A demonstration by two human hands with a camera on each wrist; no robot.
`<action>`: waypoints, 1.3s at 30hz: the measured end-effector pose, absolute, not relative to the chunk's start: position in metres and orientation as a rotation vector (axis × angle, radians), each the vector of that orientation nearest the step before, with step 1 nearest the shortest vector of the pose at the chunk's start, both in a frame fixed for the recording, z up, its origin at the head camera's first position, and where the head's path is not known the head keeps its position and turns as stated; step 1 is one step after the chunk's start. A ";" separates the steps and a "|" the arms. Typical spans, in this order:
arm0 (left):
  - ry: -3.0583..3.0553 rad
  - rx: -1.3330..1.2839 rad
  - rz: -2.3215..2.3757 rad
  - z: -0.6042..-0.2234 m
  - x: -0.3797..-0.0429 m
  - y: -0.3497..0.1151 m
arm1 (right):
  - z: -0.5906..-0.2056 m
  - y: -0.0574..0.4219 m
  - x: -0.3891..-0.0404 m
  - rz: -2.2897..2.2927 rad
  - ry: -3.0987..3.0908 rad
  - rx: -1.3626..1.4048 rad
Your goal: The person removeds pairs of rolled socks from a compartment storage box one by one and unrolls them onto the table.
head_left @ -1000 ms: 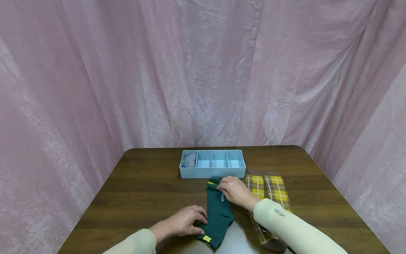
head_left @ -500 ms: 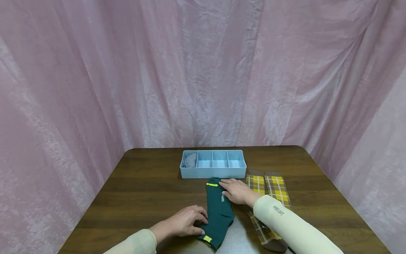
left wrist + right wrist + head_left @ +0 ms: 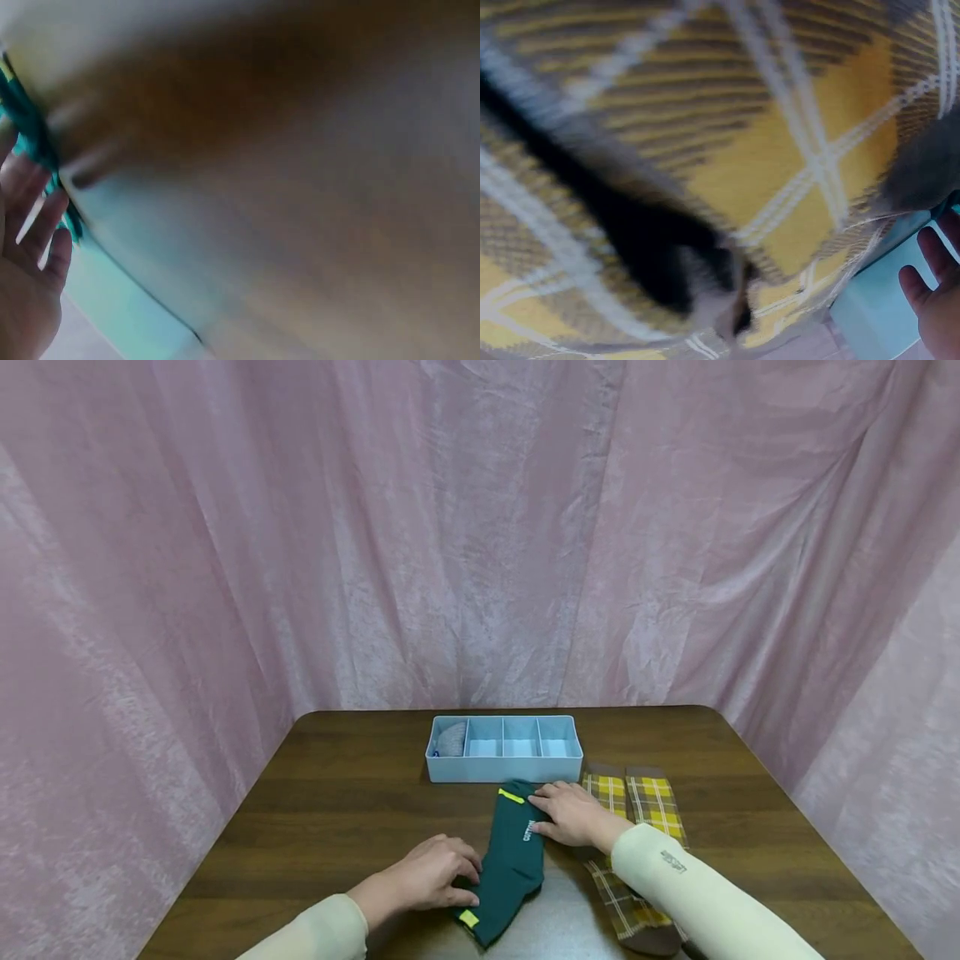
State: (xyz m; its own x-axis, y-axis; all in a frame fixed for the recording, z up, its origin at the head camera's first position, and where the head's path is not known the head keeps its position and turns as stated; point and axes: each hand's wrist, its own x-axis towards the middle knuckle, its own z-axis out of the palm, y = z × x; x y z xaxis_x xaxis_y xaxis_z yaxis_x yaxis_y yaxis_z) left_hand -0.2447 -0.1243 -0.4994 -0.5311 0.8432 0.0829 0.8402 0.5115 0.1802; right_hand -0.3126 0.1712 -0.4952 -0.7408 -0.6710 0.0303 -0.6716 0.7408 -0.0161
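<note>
A dark green sock (image 3: 510, 864) with yellow marks and white lettering lies flat on the table; whether another lies under it I cannot tell. My left hand (image 3: 438, 872) touches its left edge near the lower end, thumb and fingers apart. At the upper end, my right hand (image 3: 573, 814) rests its extended fingers on the right edge beside the lettering. In the left wrist view, the green fabric (image 3: 30, 131) is at the fingertips. Right of the green sock lie two yellow-and-brown plaid socks (image 3: 652, 806), partly covered by my right forearm; their weave (image 3: 780, 180) fills the right wrist view.
Beyond the socks stands a light blue box (image 3: 502, 770) with several compartments. Its leftmost compartment holds a grey fabric bundle (image 3: 452, 740) with a small blue spot. The brown wooden table (image 3: 337, 802) ends at a pink curtain (image 3: 480, 568).
My right hand has gone from pinching the cuff to resting flat on it, then shifted right. The sock has turned, its lower end moving left along with my left hand.
</note>
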 end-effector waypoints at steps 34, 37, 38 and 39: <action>2.838 1.095 0.314 -0.488 -0.256 -0.156 | -0.489 0.169 -0.307 0.333 -2.802 1.206; 2.839 1.086 0.273 -0.491 -0.253 -0.155 | -0.492 0.169 -0.308 0.322 -2.879 1.201; 2.839 1.083 0.270 -0.491 -0.253 -0.155 | -0.493 0.169 -0.307 0.328 -2.888 1.195; 2.841 1.080 0.273 -0.492 -0.252 -0.155 | -0.494 0.169 -0.307 0.339 -2.888 1.192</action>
State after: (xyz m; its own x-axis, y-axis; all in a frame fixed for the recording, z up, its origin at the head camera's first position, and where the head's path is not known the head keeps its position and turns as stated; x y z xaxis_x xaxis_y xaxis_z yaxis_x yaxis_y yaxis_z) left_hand -0.2525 -0.1552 -0.4919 -0.7460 0.6656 -0.0210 0.6494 0.7342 0.1980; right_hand -0.3072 0.1694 -0.4937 -0.7122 -0.6973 0.0807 -0.6971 0.6889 -0.1988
